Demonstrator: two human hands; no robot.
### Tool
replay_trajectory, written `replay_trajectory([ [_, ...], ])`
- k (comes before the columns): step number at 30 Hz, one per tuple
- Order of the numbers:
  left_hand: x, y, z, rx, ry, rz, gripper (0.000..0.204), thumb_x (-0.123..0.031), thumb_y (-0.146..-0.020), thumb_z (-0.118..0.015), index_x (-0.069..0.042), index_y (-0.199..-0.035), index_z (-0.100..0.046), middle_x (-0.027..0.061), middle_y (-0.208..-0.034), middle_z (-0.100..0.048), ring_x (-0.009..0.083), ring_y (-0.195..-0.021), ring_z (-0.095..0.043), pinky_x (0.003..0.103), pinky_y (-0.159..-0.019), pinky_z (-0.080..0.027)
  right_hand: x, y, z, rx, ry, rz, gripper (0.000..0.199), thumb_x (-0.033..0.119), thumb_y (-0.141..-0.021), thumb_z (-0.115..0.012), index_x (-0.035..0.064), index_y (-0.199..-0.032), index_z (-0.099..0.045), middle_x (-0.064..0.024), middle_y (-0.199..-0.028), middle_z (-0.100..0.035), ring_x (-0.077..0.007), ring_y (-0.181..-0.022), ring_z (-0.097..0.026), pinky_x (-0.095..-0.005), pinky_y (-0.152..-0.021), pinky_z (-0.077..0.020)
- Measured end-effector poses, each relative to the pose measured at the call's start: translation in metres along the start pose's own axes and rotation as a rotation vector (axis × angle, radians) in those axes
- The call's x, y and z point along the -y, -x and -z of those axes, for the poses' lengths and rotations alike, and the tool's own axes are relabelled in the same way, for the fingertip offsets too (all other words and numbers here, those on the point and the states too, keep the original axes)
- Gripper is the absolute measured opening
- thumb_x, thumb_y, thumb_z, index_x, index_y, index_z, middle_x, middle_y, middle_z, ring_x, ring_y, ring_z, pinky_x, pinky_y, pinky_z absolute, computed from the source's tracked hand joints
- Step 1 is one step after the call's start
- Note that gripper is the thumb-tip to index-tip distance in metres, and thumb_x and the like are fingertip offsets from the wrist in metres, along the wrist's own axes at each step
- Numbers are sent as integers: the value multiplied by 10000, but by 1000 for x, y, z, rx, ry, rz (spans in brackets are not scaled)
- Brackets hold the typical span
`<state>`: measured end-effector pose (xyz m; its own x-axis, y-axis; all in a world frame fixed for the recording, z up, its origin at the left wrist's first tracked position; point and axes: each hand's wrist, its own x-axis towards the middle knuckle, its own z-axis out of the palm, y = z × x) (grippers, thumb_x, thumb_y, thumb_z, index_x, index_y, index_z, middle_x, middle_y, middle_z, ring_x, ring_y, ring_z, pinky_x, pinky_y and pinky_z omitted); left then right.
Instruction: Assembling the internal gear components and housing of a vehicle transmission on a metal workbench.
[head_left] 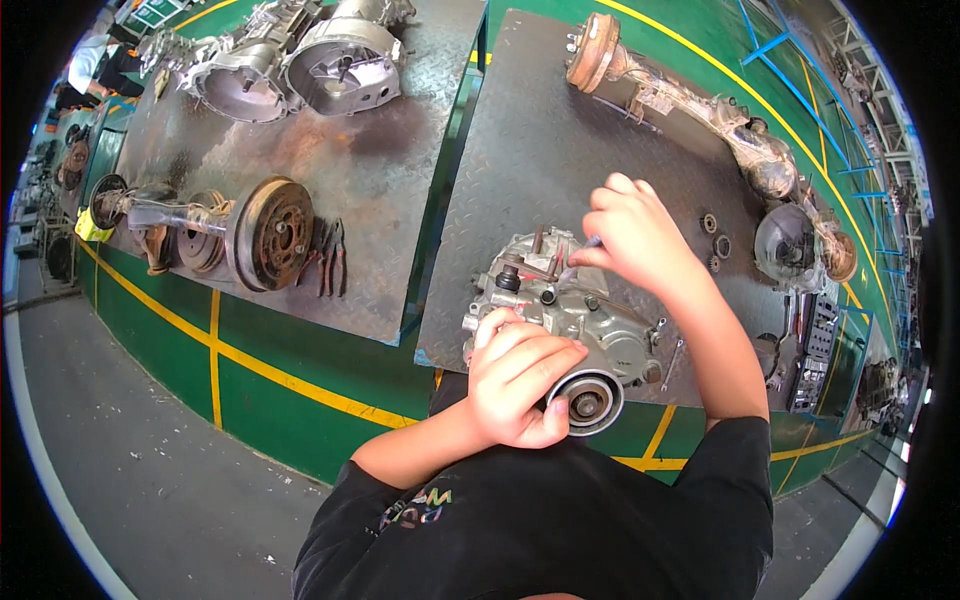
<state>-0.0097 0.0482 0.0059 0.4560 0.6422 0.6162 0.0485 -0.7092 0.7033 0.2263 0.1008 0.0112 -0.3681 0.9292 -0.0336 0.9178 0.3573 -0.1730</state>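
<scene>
My left hand (525, 380) curls around the round neck (587, 402) of the grey gear housing (615, 335), on the right table's (540, 120) near edge. My right hand (632, 232), fingers bunched, pinches a slim piece (594, 242). I'd expect heavy, rigid metal; the neck offers purchase.

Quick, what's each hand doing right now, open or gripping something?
Left hand: closed over the round end of the metal housing.
Right hand: curled closed; whether it holds anything can't be told.
</scene>
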Motion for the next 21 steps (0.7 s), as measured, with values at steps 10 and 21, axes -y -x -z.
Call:
replay_trajectory([
  [10, -2, -1, -1, 18, 2, 10, 371, -283, -810, -555, 35, -929, -707, 126, -883, -703, 279, -737, -621, 421, -784, -428, -5, -77, -42, -352, -246, 501, 308, 209, -645, -790, 63, -538, -540, -38, -727, -492, -255, -859, -569, -394, -833, -479],
  [21, -1, 0, -1, 15, -11, 26, 389, -306, -838, -541, 33, -931, -707, 121, -890, -705, 276, -739, -625, 426, -795, -428, 6, -17, -15, -512, 89, 199, 291, 225, -688, -763, 78, -549, -554, -39, -695, -513, -248, -807, -553, -413, -793, -448],
])
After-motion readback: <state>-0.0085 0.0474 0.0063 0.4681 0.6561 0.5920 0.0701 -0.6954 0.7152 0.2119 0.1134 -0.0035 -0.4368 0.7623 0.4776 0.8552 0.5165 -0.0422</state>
